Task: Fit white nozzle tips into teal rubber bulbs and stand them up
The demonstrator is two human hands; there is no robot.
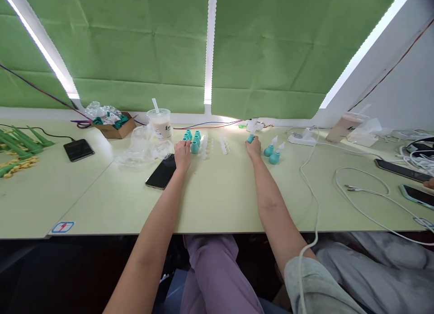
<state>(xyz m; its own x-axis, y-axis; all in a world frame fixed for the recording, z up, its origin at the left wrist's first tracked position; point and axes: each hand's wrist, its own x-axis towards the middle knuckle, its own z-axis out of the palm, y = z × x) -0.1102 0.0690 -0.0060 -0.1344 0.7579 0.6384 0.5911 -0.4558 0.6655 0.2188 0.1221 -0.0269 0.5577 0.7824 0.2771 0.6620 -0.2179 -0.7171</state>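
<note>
My left hand (pixel 182 154) reaches out over the pale table and touches a cluster of small teal rubber bulbs (pixel 194 141) at its left edge. My right hand (pixel 254 146) is stretched further right and grips one teal bulb (pixel 250 138) at its fingertips. Between my hands lie rows of small clear plastic tips (pixel 214 146). Two assembled teal bulbs with white tips (pixel 272 153) stand just right of my right hand.
A black phone (pixel 162 173) lies by my left wrist. A clear plastic bag (pixel 144 147), a lidded drink cup (pixel 160 122) and a cardboard box (pixel 114 128) sit behind. White cables (pixel 359 187), a power strip (pixel 302 138) and phones lie right. Green parts (pixel 18 144) lie far left.
</note>
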